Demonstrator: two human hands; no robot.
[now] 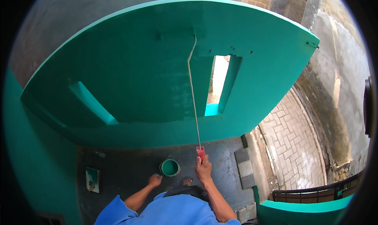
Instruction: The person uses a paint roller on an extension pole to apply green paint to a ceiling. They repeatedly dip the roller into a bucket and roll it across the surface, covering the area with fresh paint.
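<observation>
My right hand [203, 170] grips the red handle [200, 153] of a long, bent metal roller rod [192, 91]. The rod reaches up to the green wall [149, 67], where its tip meets a darker patch; the roller itself is hard to make out. Low at the left, my left hand [154, 180] is loosely curled with nothing visible in it, beside but apart from a round bucket [169, 167] of green paint on the dark floor. The wall shows uneven darker and lighter green and has two narrow slot openings [225, 79].
A tray or board [93, 179] smeared with green lies at the left on the dark tiled floor [122, 162]. Grey step blocks [245, 166] border a paved path [291, 138] on the right. A black railing [307, 196] and green low wall stand at lower right; a side wall [39, 158] rises left.
</observation>
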